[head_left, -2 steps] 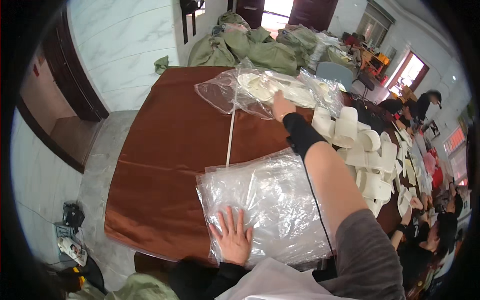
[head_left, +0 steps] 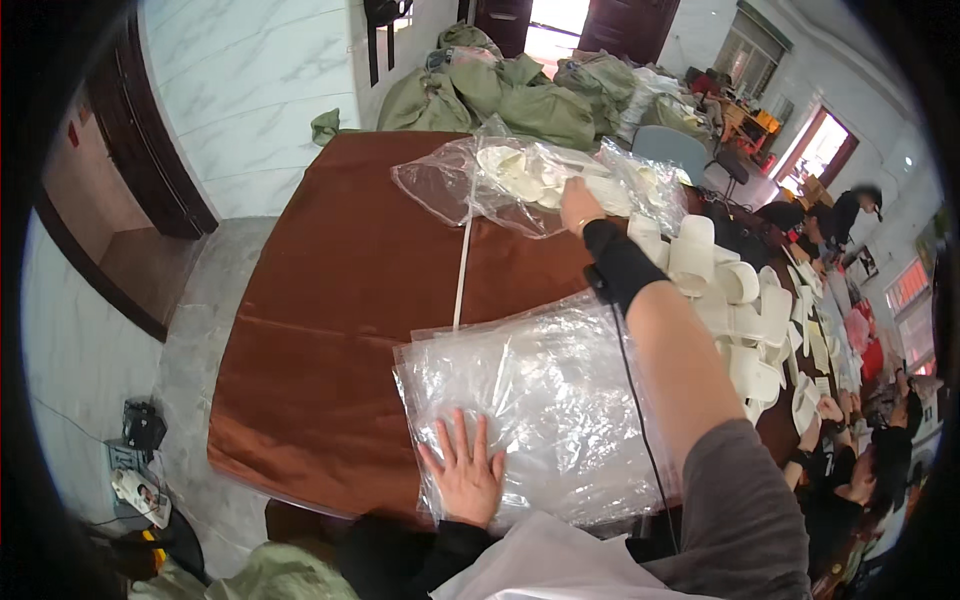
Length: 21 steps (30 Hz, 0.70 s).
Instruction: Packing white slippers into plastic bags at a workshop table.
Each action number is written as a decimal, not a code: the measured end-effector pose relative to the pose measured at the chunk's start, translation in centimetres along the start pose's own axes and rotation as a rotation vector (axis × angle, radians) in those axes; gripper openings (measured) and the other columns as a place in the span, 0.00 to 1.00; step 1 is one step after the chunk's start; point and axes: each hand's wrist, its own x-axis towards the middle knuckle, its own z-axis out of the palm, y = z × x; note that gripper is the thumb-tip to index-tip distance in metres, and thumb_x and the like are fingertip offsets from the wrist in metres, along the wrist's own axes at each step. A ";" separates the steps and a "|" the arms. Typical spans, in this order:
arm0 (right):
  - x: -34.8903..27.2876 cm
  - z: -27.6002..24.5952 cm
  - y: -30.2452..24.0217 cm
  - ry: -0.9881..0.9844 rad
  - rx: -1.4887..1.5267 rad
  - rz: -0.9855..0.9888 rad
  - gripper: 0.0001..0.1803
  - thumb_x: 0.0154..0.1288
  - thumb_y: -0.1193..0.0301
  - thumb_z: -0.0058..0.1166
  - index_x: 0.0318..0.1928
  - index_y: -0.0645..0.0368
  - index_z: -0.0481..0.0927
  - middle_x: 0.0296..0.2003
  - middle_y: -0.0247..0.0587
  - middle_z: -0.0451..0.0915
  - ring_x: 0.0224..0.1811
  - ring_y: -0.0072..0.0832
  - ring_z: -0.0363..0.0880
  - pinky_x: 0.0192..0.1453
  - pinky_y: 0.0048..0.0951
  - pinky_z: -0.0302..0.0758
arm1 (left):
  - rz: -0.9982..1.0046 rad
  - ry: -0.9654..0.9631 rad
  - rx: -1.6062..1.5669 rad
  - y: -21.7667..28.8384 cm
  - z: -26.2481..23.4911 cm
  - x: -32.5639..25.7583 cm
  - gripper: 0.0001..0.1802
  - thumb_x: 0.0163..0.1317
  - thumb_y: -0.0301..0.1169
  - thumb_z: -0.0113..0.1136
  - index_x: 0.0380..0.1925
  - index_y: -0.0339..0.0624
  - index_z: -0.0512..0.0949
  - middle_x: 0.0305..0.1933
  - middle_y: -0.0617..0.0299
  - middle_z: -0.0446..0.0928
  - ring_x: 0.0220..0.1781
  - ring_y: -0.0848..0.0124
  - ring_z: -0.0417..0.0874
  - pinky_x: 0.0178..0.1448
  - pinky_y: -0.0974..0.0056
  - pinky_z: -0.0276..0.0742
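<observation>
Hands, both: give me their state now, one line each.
Left hand: open, fingers spread, palm down on the clear plastic.
Right hand: at the bagged slippers; open or closed cannot be told.

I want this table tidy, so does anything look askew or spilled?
Slightly: the clear plastic sheets under the left hand lie with mismatched edges, and the pale slippers are jumbled at the right. No spill shows.

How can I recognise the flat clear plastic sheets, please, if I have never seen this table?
Find the shiny brown tablecloth and look at its near edge. There the left hand lies spread on clear plastic sheets. Unlike the crumpled clear plastic by the right hand, they lie flat in a roughly rectangular stack.
</observation>
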 end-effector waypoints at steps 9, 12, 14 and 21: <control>0.0 -11.2 3.4 -0.062 0.152 0.015 0.11 0.57 0.73 0.53 0.39 0.58 0.84 0.39 0.52 0.79 0.47 0.51 0.78 0.54 0.46 0.74 | 0.007 0.087 0.012 -0.7 -0.2 -0.4 0.34 0.65 0.46 0.55 0.69 0.52 0.63 0.77 0.52 0.51 0.79 0.48 0.47 0.75 0.33 0.34; -2.2 -11.0 1.7 0.034 -0.095 -0.242 0.10 0.60 0.72 0.51 0.41 0.61 0.81 0.44 0.52 0.77 0.46 0.48 0.79 0.49 0.45 0.76 | 0.024 0.113 -0.006 -0.6 0.1 -0.4 0.33 0.65 0.46 0.55 0.69 0.52 0.64 0.77 0.52 0.51 0.79 0.48 0.47 0.75 0.33 0.34; -2.7 -9.8 0.9 -0.008 -0.154 -0.307 0.10 0.60 0.73 0.51 0.42 0.60 0.79 0.45 0.51 0.76 0.46 0.48 0.79 0.49 0.44 0.77 | 0.038 0.100 -0.041 -0.4 0.2 -0.3 0.34 0.65 0.45 0.54 0.70 0.51 0.62 0.78 0.52 0.50 0.79 0.49 0.45 0.75 0.33 0.33; -3.6 -4.5 -4.6 -0.215 -0.171 -0.481 0.18 0.62 0.76 0.47 0.54 0.57 0.74 0.60 0.45 0.69 0.50 0.46 0.80 0.50 0.43 0.78 | -0.012 0.065 -0.005 -0.9 -0.1 -0.7 0.34 0.64 0.47 0.55 0.69 0.53 0.64 0.77 0.53 0.51 0.78 0.48 0.48 0.75 0.33 0.36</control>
